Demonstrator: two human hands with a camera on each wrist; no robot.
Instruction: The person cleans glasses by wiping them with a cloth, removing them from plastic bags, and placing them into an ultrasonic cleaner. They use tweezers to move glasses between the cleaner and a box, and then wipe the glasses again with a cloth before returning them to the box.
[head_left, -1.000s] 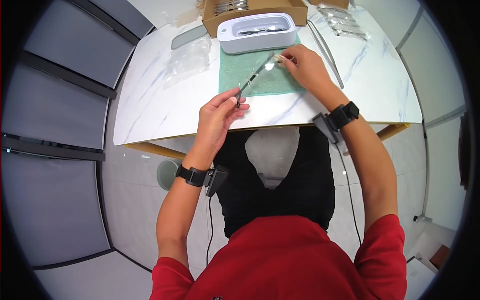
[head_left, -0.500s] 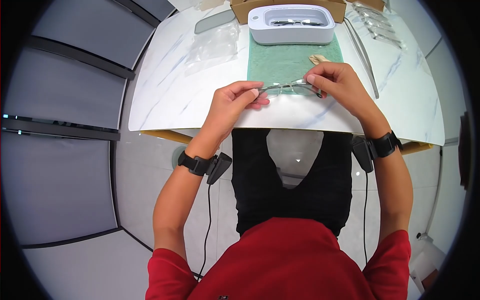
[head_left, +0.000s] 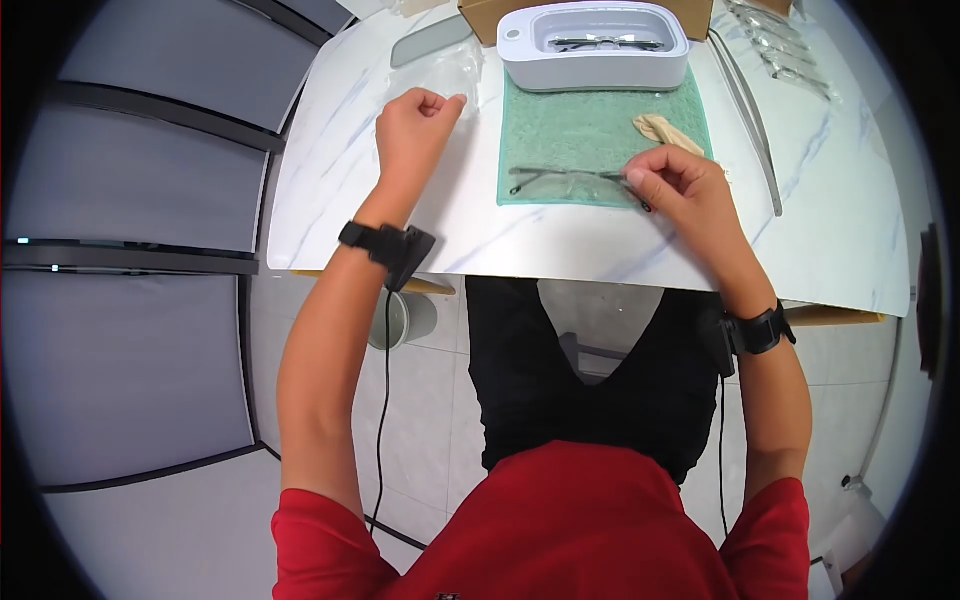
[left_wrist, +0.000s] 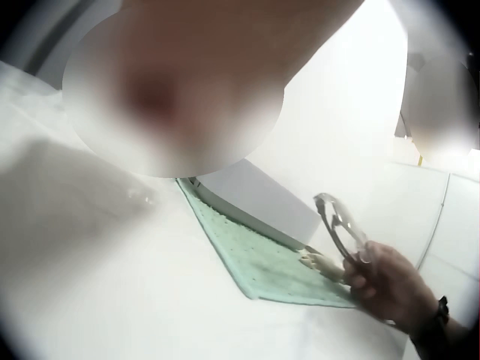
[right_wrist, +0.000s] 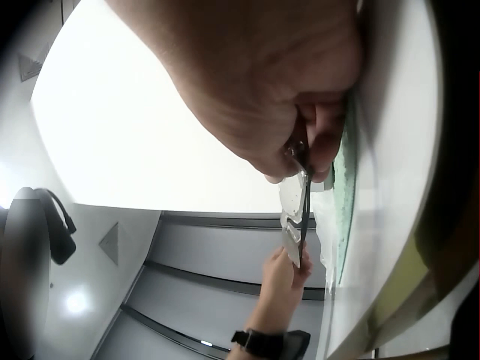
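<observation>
Clear-lensed glasses (head_left: 570,174) with thin dark temples are held above the green cloth (head_left: 560,125) by my right hand (head_left: 690,195), which pinches them at their right end. The right wrist view shows the glasses (right_wrist: 295,214) between thumb and fingers of that hand (right_wrist: 277,90). My left hand (head_left: 412,140) is off the glasses, over the table beside clear plastic bags (head_left: 462,70); its fingers look curled, and whether they pinch a bag is unclear. In the left wrist view this hand is blurred, while the right hand (left_wrist: 394,289) and glasses (left_wrist: 339,229) show beyond.
A white cleaner tub (head_left: 595,72) holding other glasses (head_left: 605,43) stands at the cloth's back. A beige crumpled piece (head_left: 668,132) lies by my right hand. Behind are a cardboard box (head_left: 480,22) and grey-lidded case (head_left: 432,42); long metal tweezers (head_left: 750,120) and bagged items (head_left: 780,48) lie right.
My left hand has let go of the glasses and moved left and back towards the bags. The beige piece was released earlier by my right hand, which now holds the glasses alone.
</observation>
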